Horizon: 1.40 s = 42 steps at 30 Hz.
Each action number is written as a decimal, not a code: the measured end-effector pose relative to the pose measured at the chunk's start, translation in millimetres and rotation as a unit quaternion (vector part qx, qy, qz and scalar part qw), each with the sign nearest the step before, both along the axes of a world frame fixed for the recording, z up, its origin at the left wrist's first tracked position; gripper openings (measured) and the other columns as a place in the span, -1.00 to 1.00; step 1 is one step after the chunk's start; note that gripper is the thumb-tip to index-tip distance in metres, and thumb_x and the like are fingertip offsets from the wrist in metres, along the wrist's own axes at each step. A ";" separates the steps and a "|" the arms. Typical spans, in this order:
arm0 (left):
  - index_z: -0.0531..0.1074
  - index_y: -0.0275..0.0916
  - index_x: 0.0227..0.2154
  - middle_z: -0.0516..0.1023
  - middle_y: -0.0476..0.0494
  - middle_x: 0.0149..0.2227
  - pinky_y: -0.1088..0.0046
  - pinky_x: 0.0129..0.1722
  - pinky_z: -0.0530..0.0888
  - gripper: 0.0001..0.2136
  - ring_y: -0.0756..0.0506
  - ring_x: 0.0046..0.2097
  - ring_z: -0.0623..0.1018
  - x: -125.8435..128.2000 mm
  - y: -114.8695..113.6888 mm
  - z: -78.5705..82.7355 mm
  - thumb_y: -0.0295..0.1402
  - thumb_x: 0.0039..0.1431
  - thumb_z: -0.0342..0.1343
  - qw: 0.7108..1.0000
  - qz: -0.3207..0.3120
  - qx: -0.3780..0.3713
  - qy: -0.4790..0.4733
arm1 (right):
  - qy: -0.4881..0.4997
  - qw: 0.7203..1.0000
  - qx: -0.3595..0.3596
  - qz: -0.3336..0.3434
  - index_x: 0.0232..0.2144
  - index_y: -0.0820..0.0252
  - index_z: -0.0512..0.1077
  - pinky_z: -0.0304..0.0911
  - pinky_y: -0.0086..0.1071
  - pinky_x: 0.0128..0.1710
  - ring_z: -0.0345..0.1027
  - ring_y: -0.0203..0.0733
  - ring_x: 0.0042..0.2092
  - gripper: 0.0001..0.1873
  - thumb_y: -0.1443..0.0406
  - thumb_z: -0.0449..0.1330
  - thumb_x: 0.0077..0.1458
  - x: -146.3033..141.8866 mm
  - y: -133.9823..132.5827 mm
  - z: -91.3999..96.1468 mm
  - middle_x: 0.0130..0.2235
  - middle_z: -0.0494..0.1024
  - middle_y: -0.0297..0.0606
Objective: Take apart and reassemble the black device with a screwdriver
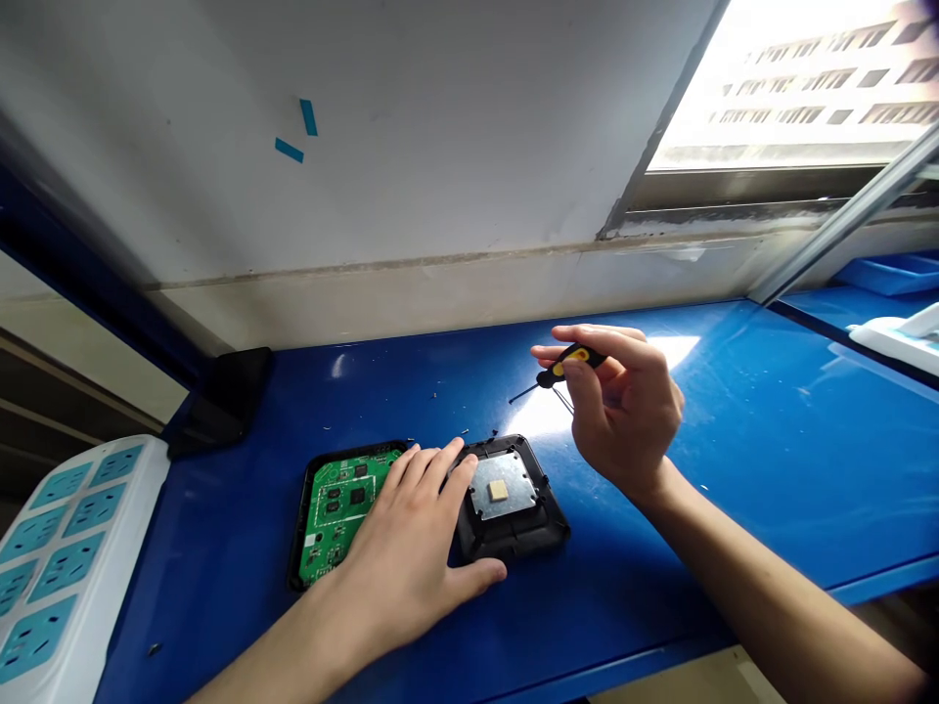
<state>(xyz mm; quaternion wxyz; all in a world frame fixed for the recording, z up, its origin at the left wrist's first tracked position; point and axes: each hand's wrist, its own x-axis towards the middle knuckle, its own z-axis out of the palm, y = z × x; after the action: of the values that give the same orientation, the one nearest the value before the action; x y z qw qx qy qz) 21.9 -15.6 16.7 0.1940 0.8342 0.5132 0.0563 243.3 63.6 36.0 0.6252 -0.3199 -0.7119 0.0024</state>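
Note:
My right hand (623, 401) grips a small screwdriver (578, 360) with a black and yellow handle, raised above the table, its thin shaft pointing down to the left. Fingers spread, my left hand (415, 528) lies across two halves of an opened black plastic case. The left half holds a green circuit board (334, 513), whose right part my hand covers. In the right half, a black cover (514, 538), sits a silver metal plate (520, 474) with a small cream-coloured square pad (498, 490) on it.
Several tiny dark bits, perhaps screws, lie on the blue table (411, 391) behind the case. A white power strip (73, 548) with blue sockets stands at the left, near a black object (227, 396). Behind rises a wall (440, 127); a blue tray (891, 274) is far right.

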 end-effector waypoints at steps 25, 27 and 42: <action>0.16 -0.12 0.40 0.06 -0.16 0.48 -0.28 0.36 0.15 -0.17 -0.51 0.46 0.04 -1.1 -0.2 -1.0 0.08 0.15 0.27 1.000 0.005 -0.007 0.012 | 0.002 0.998 -0.055 -0.033 0.01 0.05 0.43 0.63 -0.26 -0.23 0.63 -0.19 -0.15 -0.73 0.39 0.20 0.30 2.8 -1.7 -1.2 -0.06 0.59 -0.27; 0.15 -0.11 0.40 0.06 -0.17 0.48 -0.29 0.35 0.16 -0.17 -0.51 0.46 0.05 -1.1 -0.3 -0.7 0.08 0.15 0.27 1.000 0.006 -0.005 0.009 | -0.005 0.998 -0.057 -0.038 0.01 0.06 0.42 0.63 -0.27 -0.23 0.63 -0.20 -0.15 -0.74 0.39 0.20 0.30 3.0 -1.5 -1.5 -0.06 0.60 -0.27; 0.17 -0.10 0.39 0.12 -0.20 0.46 -0.37 0.29 0.24 -0.18 -0.59 0.44 0.07 -3.1 -0.9 -0.4 0.07 0.14 0.28 1.000 0.006 -0.007 -0.012 | 0.025 0.991 -0.075 -0.110 0.06 0.00 0.42 0.61 -0.20 -0.23 0.64 -0.17 -0.19 -0.72 0.32 0.18 0.31 17.6 -0.8 6.6 -0.08 0.66 -0.28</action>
<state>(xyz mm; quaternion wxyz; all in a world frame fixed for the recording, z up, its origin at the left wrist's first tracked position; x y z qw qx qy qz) 18.9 -16.5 16.3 0.2058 0.8288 0.5164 0.0642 260.9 62.8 42.6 0.6135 -0.4421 -0.6543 -0.0051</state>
